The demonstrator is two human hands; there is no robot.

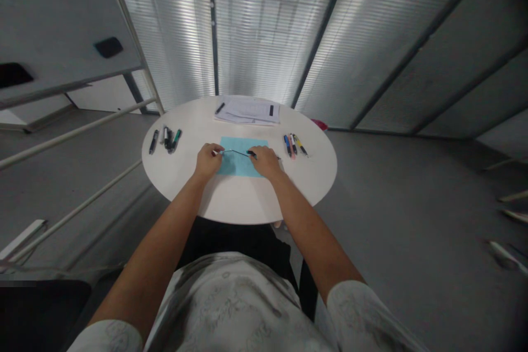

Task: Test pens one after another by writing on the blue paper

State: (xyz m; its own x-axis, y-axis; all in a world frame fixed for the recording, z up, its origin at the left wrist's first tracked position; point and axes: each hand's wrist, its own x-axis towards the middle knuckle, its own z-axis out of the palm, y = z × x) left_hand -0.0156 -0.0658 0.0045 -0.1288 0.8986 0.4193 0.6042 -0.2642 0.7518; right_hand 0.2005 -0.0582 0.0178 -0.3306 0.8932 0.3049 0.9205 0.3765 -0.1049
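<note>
1. Two hands met over a light-blue sheet [239,168] at the centre of the frame, which lay flat on the round white surface [231,203], probably so that it would stay put under them.
2. A thin dark pen-like stick [236,152] stretched across the sheet's upper edge; the left hand [208,160] held its pale left end with the fingers closed on it, and the right hand [266,161] had its fingers closed on the dark right end, so the stick looked held level between both, perhaps being pulled apart.
3. Both wrists rested on or just above the surface, which likely steadied the grip; whether the stick touched the sheet could not be told.
4. Left of centre, well apart from the left hand, lay a cluster of dark markers [167,139]; right of centre, near the right hand, lay coloured markers [294,144], each group within reach of its own side.
5. Toward the upper middle, past the sheet, a stack of white papers [247,111] sat with a black pen [220,108] at its left edge.
6. Nothing stood between the hands and the markers.
</note>
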